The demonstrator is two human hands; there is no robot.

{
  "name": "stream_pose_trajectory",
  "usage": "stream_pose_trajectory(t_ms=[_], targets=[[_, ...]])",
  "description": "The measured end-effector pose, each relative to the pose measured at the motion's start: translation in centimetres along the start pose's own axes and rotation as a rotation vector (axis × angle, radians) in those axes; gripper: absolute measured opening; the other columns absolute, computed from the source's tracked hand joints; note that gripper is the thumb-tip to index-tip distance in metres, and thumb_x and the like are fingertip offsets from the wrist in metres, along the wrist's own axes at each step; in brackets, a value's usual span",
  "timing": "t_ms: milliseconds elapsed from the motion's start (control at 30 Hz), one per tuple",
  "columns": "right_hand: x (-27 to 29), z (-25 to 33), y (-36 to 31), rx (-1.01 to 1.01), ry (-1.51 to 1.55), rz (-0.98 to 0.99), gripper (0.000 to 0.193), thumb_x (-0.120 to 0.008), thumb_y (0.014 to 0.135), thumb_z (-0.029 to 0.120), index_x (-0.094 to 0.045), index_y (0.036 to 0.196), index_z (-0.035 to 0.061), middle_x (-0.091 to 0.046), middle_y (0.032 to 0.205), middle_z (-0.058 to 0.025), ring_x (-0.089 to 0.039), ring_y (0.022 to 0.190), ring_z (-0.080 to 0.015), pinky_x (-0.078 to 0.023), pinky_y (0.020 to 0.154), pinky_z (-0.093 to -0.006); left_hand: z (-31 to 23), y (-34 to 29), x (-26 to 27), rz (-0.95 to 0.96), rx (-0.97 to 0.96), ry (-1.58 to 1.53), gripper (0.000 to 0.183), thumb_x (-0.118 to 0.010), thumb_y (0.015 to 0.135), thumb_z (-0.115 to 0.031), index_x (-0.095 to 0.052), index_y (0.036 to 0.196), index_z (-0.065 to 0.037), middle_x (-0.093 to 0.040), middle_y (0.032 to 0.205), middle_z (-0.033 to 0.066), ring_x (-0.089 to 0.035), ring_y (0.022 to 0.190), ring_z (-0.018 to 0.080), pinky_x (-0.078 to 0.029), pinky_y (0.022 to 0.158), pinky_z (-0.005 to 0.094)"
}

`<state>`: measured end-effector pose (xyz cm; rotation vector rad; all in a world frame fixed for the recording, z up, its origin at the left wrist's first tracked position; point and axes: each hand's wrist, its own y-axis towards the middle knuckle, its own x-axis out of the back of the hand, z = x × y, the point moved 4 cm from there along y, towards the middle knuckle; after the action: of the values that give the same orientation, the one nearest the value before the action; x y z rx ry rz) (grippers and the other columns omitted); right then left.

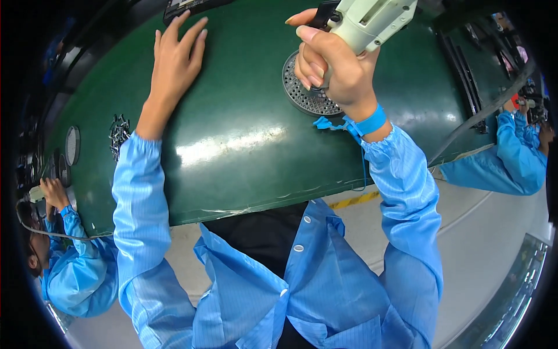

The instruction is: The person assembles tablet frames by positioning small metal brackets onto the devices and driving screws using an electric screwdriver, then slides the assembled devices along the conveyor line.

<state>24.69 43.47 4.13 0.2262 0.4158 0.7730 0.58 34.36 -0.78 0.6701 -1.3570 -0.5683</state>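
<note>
My right hand (343, 70) is wrapped round the handle of a pale green pistol-grip power screwdriver (372, 23), held up over the table at the top right. The tool's front end runs out of the picture. Behind that hand, a round grey plate (293, 81) full of small holes lies on the green table (232, 116), partly hidden. A blue wrist strap (372, 121) circles my right wrist. My left hand (174, 61) is empty with fingers spread, its fingertips close to a black device (192, 7) cut off by the top edge.
Left of my left wrist lies a pile of small dark screws (119, 136). More round plates (72, 145) are at the far left. Long black strips (465, 81) and a thick grey cable (494, 107) are on the right. Co-workers in blue sit at the left (81, 279) and right (517, 157).
</note>
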Motion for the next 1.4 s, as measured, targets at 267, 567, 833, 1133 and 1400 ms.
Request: stream_pose_trajectory(t_ms=[267,567,833,1133,1400], targets=[[-0.6,-0.8,0.1,0.037,0.016,0.074,0.022,-0.053,0.092,0.008,-0.061,0.104,-0.0075,-0.037,0.051,-0.0002,-0.039,0.04,-0.0108,-0.037,0.04,-0.0295,-2.4,-4.1,5.2,0.142,0.117,-0.36,0.017,-0.069,0.09,-0.011,-0.073,0.106,-0.007,-0.064,0.122,0.0104,-0.069,0.099,0.0247,-0.058,0.075,0.0346],[-0.8,-1.2,0.1,0.049,-0.015,0.127,0.022,-0.052,0.093,0.008,-0.061,0.108,-0.006,-0.037,0.052,-0.0009,-0.039,0.04,-0.0115,-0.038,0.041,-0.0305,-2.4,-4.3,5.2,0.17,0.102,-0.405,0.017,-0.069,0.09,-0.012,-0.073,0.105,-0.006,-0.063,0.124,0.01,-0.068,0.099,0.0253,-0.057,0.076,0.036],[-0.8,-1.7,-0.1,0.051,0.001,0.089,0.022,-0.056,0.094,0.011,-0.062,0.106,-0.0056,-0.038,0.052,-0.0012,-0.04,0.04,-0.0115,-0.039,0.041,-0.0301,-2.4,-4.5,5.4,0.173,0.079,-0.383,0.018,-0.069,0.09,-0.013,-0.073,0.105,-0.005,-0.062,0.125,0.0101,-0.068,0.099,0.0259,-0.056,0.081,0.0383],[-1.9,-0.2,0.0,0.018,-0.012,0.12,0.024,-0.068,0.09,0.008,-0.064,0.108,-0.007,-0.053,0.055,-0.002,-0.052,0.044,-0.0088,-0.045,0.043,-0.0269,-2.9,-4.0,5.6,0.135,0.069,-0.399,0.016,-0.069,0.09,-0.012,-0.073,0.104,-0.005,-0.062,0.122,0.0119,-0.067,0.097,0.0271,-0.056,0.081,0.0392],[-5.3,3.9,1.7,0.148,-0.108,0.135,0.041,-0.06,0.09,0.015,-0.055,0.118,-0.0142,-0.045,0.053,-0.0041,-0.047,0.042,-0.0144,-0.045,0.044,-0.0323,-2.6,-3.9,6.0,0.099,0.065,-0.397,0.017,-0.07,0.088,-0.013,-0.072,0.103,-0.004,-0.062,0.12,0.0114,-0.067,0.092,0.0255,-0.055,0.078,0.0386]])
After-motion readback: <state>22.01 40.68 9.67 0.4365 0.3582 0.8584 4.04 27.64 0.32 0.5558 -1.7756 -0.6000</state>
